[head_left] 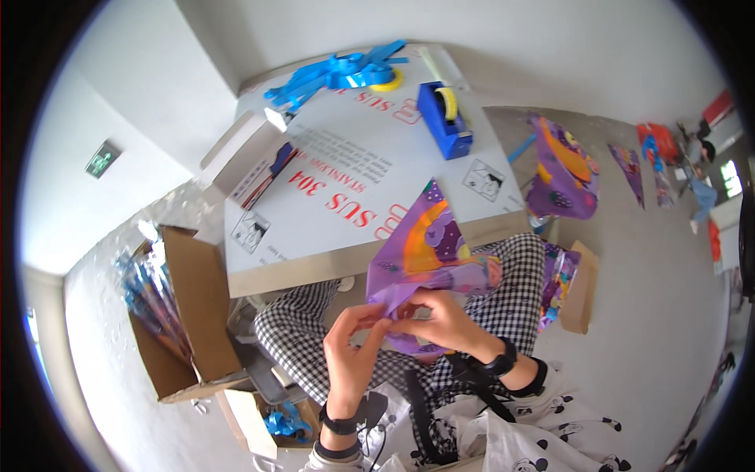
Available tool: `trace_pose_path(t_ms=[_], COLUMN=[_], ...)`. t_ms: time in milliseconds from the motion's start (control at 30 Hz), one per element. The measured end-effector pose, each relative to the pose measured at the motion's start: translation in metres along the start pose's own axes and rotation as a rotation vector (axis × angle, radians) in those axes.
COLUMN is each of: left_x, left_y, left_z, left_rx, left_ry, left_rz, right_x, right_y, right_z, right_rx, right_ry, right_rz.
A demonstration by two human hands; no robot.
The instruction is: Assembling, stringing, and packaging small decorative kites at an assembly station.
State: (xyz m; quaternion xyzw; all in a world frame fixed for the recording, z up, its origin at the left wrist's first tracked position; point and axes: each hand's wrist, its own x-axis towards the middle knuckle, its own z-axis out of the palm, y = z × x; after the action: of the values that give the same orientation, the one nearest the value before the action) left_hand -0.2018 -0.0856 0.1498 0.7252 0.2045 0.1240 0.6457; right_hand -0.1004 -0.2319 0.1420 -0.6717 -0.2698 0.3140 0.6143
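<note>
A thin, floppy purple sheet [429,243] with a printed pattern in orange, yellow and dark purple rises over my lap, one pointed corner reaching up past the table's front edge. Its lower part is bunched where both hands meet. My left hand [353,338] pinches the lower left edge between thumb and fingers. Close beside it, fingertips nearly touching, my right hand [437,318] grips the same sheet with bent fingers. Folds hide what lies right between the fingertips.
Before me stands a film-covered table [314,204] with blue ribbons [338,73], a blue tape dispenser [445,126] and an open white box [250,157]. Cardboard boxes [200,303] flank my legs. Another purple printed sheet [565,169] hangs right of the table.
</note>
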Motion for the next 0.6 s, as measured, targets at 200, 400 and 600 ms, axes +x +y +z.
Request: trace_pose_path(t_ms=[200, 400, 600], left_x=[-0.004, 0.0, 0.016], left_y=[0.022, 0.026, 0.03], left_z=[-0.005, -0.003, -0.008], left_rx=[0.228, 0.385, 0.303], left_ry=[-0.044, -0.053, 0.016], left_rz=[0.164, 0.236, 0.133], right_x=[0.0, 0.002, -0.002], right_y=[-0.007, -0.001, 0.007], right_z=[0.006, 0.008, -0.006], right_rx=[0.234, 0.443, 0.349], right_ry=[0.008, 0.047, 0.212], right_rz=[0.135, 0.218, 0.129])
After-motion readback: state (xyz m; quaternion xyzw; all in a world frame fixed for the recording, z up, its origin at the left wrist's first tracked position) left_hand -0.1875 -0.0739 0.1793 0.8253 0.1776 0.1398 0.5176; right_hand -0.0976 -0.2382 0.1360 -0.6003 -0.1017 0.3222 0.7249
